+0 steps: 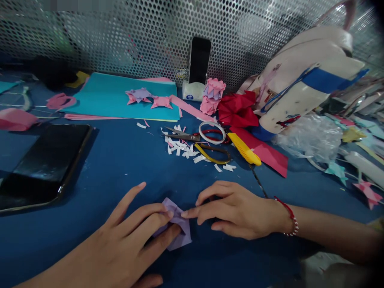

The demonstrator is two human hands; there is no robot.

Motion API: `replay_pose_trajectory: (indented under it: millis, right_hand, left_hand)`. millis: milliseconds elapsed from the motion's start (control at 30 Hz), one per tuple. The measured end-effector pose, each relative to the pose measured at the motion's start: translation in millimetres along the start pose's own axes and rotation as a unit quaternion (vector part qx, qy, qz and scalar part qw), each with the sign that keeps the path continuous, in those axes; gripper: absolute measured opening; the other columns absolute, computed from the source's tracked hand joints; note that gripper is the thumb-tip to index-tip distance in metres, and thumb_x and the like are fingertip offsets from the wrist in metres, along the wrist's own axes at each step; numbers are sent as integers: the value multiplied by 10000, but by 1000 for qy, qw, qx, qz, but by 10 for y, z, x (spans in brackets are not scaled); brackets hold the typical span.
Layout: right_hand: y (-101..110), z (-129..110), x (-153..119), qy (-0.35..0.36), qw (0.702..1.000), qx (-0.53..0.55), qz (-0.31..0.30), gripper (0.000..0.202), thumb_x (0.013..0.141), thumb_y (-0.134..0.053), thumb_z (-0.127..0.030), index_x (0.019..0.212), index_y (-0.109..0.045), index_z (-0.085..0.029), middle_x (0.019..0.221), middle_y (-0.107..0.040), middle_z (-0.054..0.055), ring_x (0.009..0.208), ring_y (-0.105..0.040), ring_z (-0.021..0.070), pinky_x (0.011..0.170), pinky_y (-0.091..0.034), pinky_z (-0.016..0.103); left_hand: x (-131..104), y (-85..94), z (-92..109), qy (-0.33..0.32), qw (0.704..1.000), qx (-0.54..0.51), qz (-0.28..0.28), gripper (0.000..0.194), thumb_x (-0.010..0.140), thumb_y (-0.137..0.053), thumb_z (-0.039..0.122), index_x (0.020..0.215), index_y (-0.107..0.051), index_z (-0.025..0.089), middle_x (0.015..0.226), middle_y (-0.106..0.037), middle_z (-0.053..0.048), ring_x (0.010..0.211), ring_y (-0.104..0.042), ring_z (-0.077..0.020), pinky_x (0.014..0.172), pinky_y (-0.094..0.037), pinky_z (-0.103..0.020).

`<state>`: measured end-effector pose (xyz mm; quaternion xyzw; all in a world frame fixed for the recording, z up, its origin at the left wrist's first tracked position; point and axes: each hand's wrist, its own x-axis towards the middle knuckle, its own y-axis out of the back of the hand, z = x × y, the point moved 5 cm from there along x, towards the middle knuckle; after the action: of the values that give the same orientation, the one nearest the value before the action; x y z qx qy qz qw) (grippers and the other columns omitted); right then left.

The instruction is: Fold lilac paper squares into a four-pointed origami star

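A small piece of folded purple paper [181, 236] lies on the blue table, low in the middle of the head view. My left hand [129, 236] rests over its left part, several fingertips pressing on it and one finger raised away to the upper left. From the right, my right hand [237, 210] touches the paper's upper right with an outstretched fingertip; its other fingers are loosely bent above the table. The paper's left part is hidden under my left fingers.
Scissors [183, 136], a white tape roll [212, 133], a yellow cutter [244, 149] and paper scraps lie beyond my hands. A large phone [45, 164] is at left. Blue sheets [102, 98] bear folded paper pieces. A bottle [295, 104] leans at right; a smaller phone [200, 60] stands behind.
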<state>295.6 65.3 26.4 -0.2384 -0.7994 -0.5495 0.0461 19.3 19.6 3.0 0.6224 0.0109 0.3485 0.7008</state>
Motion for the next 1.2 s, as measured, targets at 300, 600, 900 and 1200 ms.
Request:
replay_pose_trajectory:
  millis: [300,600,900,1200]
  right_hand:
    - [57,-7,-30,24,997,20,73,319,1425,-453,-325,1520,-733,-206,1275,-987,64,1341,-886,199,1047,-658,348]
    - [19,-95,-24,78,992,-99,33,486,1430,-412,-310,1288,-861,-195,1400,-978,95,1453,-820,140,982,-630,318]
    - [-2,-229,-1,108,972,-204,39,405,1394,-573,-313,1228,-940,-273,1565,-952,7,1422,-791,139,970,-629,284]
    - [-39,-310,3,131,964,-227,52,214,1290,-774,-342,1176,-940,-273,1510,-962,90,1422,-796,194,896,-622,286]
  left_hand:
    - [-75,-43,-26,5,1000,-4,-9,536,1372,-500,668,1606,-858,345,1346,-869,-2,1375,-747,-257,1668,20,-483]
    - [-36,-29,-16,1,1000,3,-9,479,1286,-697,713,1472,-875,309,1329,-848,-4,1353,-735,-272,1668,36,-479]
    - [-8,-25,-6,-6,1000,14,-10,445,1293,-693,672,1428,-870,287,1277,-841,-3,1338,-735,-262,1670,45,-484]
    - [-88,27,57,-65,994,85,-2,492,1349,-634,609,1556,-897,247,1504,-920,-54,1540,-743,-268,1692,14,-613]
